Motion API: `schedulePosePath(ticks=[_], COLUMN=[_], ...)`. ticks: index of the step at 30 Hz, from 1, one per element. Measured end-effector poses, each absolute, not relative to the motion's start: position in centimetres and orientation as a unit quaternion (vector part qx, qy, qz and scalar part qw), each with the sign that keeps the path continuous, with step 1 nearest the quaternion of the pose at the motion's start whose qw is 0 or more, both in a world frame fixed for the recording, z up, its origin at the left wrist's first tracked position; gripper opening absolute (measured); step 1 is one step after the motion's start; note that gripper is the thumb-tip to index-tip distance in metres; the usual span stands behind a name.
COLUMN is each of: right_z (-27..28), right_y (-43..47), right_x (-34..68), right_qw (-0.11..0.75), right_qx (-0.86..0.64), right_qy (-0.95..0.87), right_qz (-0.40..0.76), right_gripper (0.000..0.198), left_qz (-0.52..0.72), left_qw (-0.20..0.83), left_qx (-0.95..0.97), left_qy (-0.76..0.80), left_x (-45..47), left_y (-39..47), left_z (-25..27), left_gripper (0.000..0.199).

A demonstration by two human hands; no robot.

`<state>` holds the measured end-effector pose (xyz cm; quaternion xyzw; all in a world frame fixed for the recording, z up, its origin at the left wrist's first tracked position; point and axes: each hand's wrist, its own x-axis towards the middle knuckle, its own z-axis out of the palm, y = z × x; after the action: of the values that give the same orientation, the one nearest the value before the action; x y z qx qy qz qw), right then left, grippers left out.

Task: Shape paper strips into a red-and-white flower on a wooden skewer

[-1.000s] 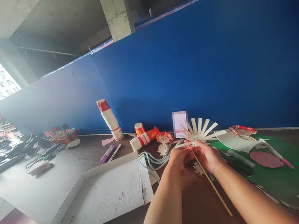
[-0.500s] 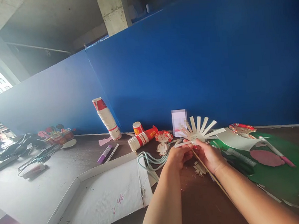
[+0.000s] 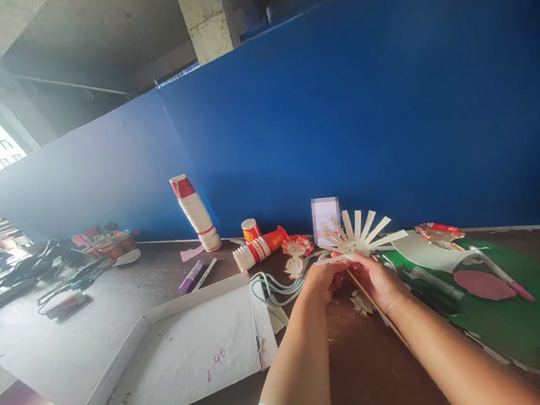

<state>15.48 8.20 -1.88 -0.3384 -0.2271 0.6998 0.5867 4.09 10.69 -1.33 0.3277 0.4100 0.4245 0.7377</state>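
Note:
A white paper cup cut into long strips point(image 3: 358, 227), spread out like sun rays, is held up in front of me. My left hand point(image 3: 324, 278) pinches its near left edge. The fingers of my right hand point(image 3: 377, 280) are closed at its near right side, with the thumb on the centre. A thin wooden stick point(image 3: 372, 299) runs from below the centre back under my right forearm. My hands hide how stick and cup meet. Just beyond my left hand lies a paper figure with a red-and-white frill point(image 3: 297, 253).
An open white cardboard box lid point(image 3: 184, 355) lies left, near a purple glue stick point(image 3: 191, 276). Stacked paper cups point(image 3: 198, 218) lean by the blue partition point(image 3: 338, 114). Pale cables point(image 3: 278, 293) curl beside my left wrist. At right are a green mat point(image 3: 493, 328), a pink paper oval point(image 3: 484, 284) and a pen point(image 3: 506, 277).
The view has shifted slightly, so the background sits a little further right. Both hands keep their hold on the cut cup, with hardly any movement.

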Motion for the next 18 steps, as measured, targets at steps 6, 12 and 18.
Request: schedulePosePath(ticks=[6,12,18], right_z=[-2.14,-2.63,-2.73], right_y=[8.32,8.58,8.47], right_x=[15.54,15.66,15.65], right_qw=[0.585,0.578,0.582], right_qx=[-0.347,-0.339,-0.346], right_qy=[-0.258,-0.268,-0.275], right_qz=[0.686,0.692,0.682], right_gripper=[0.027,0.029,0.028], left_qz=[0.426,0.424,0.425], left_qw=[0.732,0.734,0.741], left_qx=[0.333,0.334,0.326], left_qy=[0.414,0.412,0.405], left_x=[4.07,4.15,4.14], left_y=[10.71,11.09,11.05], left_z=[-1.27,-1.92,-1.82], left_gripper=[0.030,0.026,0.020])
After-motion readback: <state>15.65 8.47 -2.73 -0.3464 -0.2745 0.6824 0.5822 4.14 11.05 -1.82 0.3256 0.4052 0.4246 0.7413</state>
